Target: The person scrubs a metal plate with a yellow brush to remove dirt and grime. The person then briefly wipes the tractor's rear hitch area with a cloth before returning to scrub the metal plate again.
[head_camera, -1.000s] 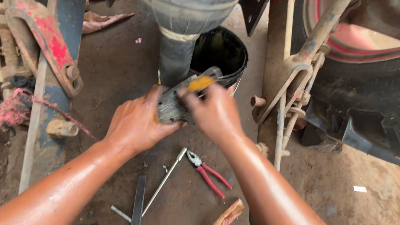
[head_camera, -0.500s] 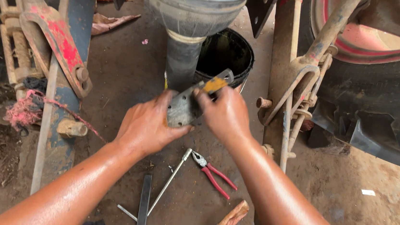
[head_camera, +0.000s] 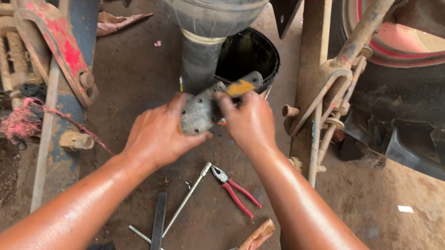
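Flat plate (head_camera: 202, 112) held in both hands: dull grey metal, pitted, with a worn yellow paint patch at its far end. Funnel-shaped housing (head_camera: 208, 11) beyond it: matt grey metal, dusty. Bucket (head_camera: 250, 52): black, glossy inside, likely plastic. Pliers (head_camera: 236, 188) near: bare steel jaws, smooth red plastic grips. Tyre (head_camera: 421, 121) right: matt black rubber, dusty. Ground (head_camera: 130, 79): rough packed earth.
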